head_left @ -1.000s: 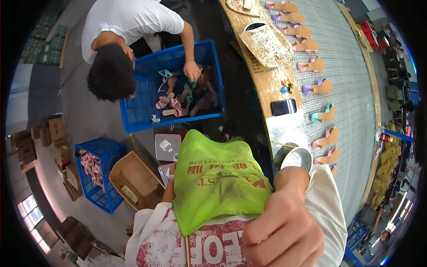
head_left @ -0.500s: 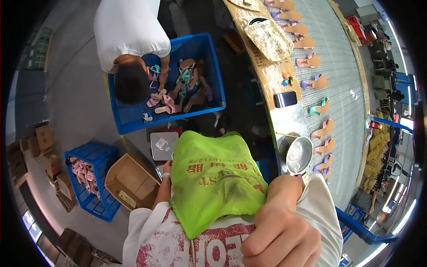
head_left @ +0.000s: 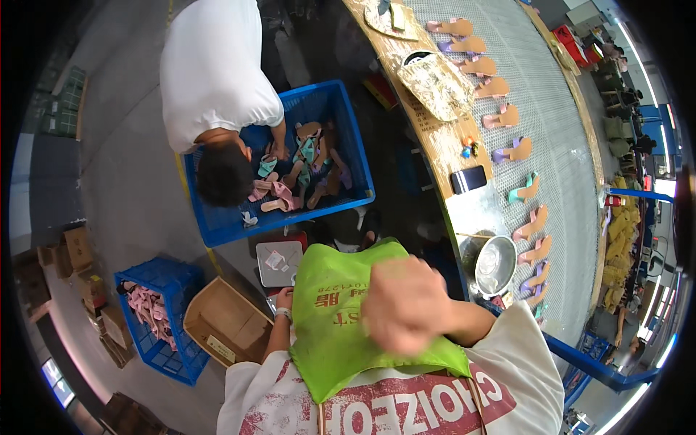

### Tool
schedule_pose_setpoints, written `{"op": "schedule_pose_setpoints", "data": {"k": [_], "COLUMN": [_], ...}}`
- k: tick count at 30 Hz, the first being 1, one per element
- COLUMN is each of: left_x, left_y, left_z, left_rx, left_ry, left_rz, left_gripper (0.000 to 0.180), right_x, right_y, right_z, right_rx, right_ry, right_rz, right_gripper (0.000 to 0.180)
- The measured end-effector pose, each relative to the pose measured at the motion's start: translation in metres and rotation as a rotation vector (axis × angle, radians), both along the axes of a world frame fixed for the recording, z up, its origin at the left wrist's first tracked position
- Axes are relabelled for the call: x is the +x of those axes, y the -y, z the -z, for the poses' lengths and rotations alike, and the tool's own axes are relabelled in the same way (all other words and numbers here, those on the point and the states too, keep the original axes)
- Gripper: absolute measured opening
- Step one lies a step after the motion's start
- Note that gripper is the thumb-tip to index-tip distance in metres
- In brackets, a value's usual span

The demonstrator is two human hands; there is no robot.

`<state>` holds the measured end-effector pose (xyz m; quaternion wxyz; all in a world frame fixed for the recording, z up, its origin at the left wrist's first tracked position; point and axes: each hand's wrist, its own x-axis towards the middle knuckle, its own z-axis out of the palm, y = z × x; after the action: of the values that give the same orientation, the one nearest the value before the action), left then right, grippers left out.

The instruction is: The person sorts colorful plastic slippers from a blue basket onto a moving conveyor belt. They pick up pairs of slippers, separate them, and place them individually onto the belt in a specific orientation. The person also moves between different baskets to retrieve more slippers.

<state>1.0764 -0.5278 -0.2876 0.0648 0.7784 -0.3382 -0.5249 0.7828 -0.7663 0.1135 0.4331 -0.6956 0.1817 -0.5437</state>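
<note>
Gripping the bright green fabric bag [head_left: 348,326], our left hand [head_left: 284,299] clasps its edge; our blurred right hand [head_left: 406,304] presses its front, grip unclear, beside a round steel bowl [head_left: 496,264]

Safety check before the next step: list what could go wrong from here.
1. The right hand is blurred and covers part of the green bag; its grip on the bag may be loose.
2. The metal bowl sits near the counter edge; a passing elbow might knock it off.
</note>
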Motion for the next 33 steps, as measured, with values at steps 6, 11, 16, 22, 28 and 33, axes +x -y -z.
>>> {"op": "schedule_pose_setpoints", "data": {"k": [6,11,16,22,28,33], "left_x": [-0.018,-0.036,-0.063,-0.085,-0.085,-0.101], "left_y": [0.011,-0.001,-0.01,-0.024,-0.069,-0.057], "left_z": [-0.021,-0.027,-0.048,-0.062,-0.018,-0.028], "left_rx": [-0.068,-0.097,-0.226,-0.138,-0.134,-0.131], "left_ry": [0.015,0.036,0.017,0.074,0.154,0.108], "left_rz": [-0.051,-0.06,-0.026,0.047,0.136,0.051], "left_gripper": [0.02,0.02,0.025,0.025,0.025,0.025], "right_x": [-0.061,-0.107,-0.148,-0.19,-0.221,-0.228], "right_y": [-0.019,-0.037,-0.036,-0.039,-0.069,-0.074], "right_z": [0.187,0.281,0.357,0.395,0.421,0.438], "right_rx": [0.909,1.071,1.248,1.526,1.678,1.723], "right_ry": [-0.594,-0.714,-0.739,-0.508,-0.484,-0.532], "right_rz": [0.331,0.505,0.66,0.582,0.484,0.404], "right_gripper": [0.014,0.026,0.034,0.015,0.014,0.012]}}
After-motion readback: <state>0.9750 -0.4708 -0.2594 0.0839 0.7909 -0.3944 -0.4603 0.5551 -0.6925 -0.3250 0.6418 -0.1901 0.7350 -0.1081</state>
